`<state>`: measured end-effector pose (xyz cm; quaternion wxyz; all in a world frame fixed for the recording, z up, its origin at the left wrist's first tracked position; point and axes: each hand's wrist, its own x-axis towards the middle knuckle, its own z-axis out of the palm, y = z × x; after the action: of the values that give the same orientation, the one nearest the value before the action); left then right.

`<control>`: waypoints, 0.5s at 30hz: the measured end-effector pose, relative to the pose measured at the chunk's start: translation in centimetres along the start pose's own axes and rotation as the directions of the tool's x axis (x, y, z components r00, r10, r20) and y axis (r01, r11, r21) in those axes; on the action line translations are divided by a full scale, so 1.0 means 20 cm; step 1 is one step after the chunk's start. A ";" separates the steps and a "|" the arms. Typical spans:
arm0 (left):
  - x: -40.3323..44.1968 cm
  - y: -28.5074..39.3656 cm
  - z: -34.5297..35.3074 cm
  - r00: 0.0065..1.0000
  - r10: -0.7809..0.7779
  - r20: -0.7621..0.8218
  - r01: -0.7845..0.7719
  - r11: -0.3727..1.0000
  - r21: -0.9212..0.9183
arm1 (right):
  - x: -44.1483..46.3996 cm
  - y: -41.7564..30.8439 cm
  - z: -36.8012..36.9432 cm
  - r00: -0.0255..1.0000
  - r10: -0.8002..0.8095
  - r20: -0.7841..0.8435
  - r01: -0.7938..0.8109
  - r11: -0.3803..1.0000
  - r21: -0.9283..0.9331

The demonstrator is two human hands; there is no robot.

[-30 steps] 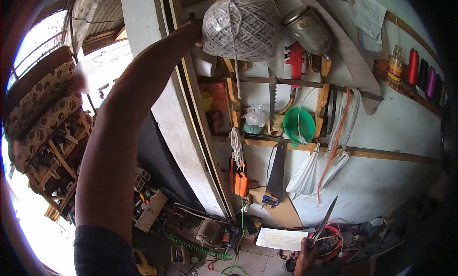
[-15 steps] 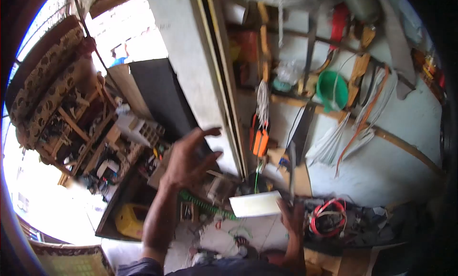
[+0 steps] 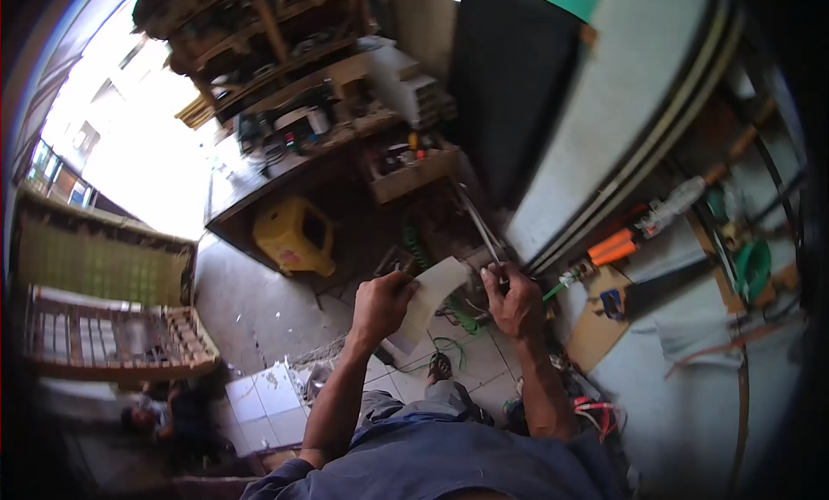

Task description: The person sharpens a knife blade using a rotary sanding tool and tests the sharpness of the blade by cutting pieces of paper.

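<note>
Smooth, matt paper sheet [image 3: 431,298]

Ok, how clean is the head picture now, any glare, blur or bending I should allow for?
Head view: daylight at upper left is blown out white, while the space beneath the workbench is dark; head view: wide-angle distortion curves the edge of the white post, and the corners go black; head view: the paper in the left hand looks soft, with no print readable.

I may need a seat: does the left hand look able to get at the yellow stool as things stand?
Probably not: the left hand is closed on the paper, and the yellow stool looks beyond its reach, partly under the table. The stool's near side seems unblocked.
</note>
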<state>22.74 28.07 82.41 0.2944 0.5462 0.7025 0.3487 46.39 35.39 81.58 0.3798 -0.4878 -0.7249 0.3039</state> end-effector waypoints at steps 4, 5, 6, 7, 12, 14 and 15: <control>-0.17 -0.16 -0.18 0.940 -0.041 -0.338 0.139 0.952 0.272 | -0.06 -0.17 0.39 0.942 -0.290 0.168 0.322 0.922 -0.215; -0.21 -0.19 -0.22 0.927 -0.040 -0.373 0.159 0.943 0.293 | -0.09 -0.22 0.49 0.884 -0.393 0.253 0.453 0.856 -0.250; -0.25 -0.25 -0.26 0.911 -0.029 -0.412 0.177 0.929 0.325 | -0.10 -0.27 0.58 0.855 -0.424 0.298 0.481 0.864 -0.151; -0.30 -0.27 -0.30 0.899 -0.040 -0.435 0.196 0.927 0.319 | -0.11 -0.33 0.67 0.841 -0.442 0.311 0.500 0.855 -0.135; -0.56 -0.44 -0.54 0.812 -0.025 -0.584 0.232 0.931 0.283 | -0.19 -0.59 0.99 0.729 -0.505 0.461 0.562 0.827 0.016; -0.65 -0.49 -0.64 0.801 -0.033 -0.598 0.247 0.928 0.280 | -0.24 -0.69 1.06 0.690 -0.534 0.489 0.583 0.810 0.062; -0.70 -0.51 -0.68 0.779 -0.025 -0.627 0.253 0.927 0.277 | -0.26 -0.73 1.08 0.675 -0.550 0.492 0.607 0.793 0.055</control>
<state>9.38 10.55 82.55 -0.0250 0.3921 0.8485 0.3544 22.33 24.01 80.69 0.2346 -0.1615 -0.9286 0.2378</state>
